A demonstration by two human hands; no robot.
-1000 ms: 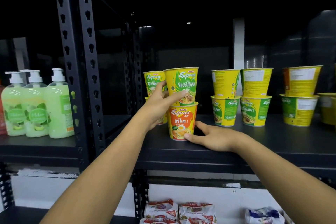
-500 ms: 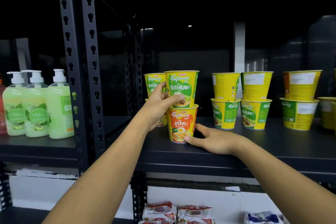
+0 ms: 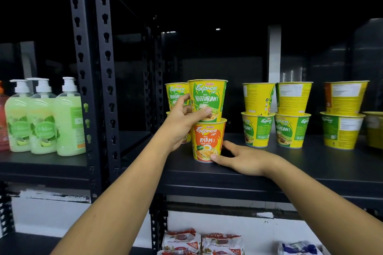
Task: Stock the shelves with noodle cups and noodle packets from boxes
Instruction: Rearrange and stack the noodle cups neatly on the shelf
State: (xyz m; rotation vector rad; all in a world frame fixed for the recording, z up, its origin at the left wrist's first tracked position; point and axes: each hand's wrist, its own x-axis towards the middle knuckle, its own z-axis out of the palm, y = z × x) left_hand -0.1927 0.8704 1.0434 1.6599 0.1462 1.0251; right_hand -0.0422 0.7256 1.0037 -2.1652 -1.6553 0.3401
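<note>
Little has shifted: the left hand (image 3: 182, 122) still wraps the yellow-green paper noodle cup (image 3: 207, 99) stacked on the orange paper noodle cup (image 3: 207, 141), whose base the right hand (image 3: 242, 159) pinches on the black metal shelf (image 3: 290, 172), so the stack looks placed.

Upright vegetarian cup (image 3: 207, 99) atop orange cup (image 3: 207, 141)

1 wide-angle camera, worn on the person's head, faces forward and slightly down at a dark grey metal shelf board (image 3: 310, 163), which crosses the frame below its middle. It stands near, within arm's reach: both forearms enter from the bottom edge, and the left hand (image 3: 180, 124) and right hand (image 3: 244, 159) meet mid-frame at a green-and-yellow paper noodle cup (image 3: 207, 99) stacked on an orange paper noodle cup (image 3: 207, 141). A black perforated steel upright (image 3: 103, 68) rises at left; red plastic noodle packets (image 3: 219, 242) show at the bottom edge.
</note>
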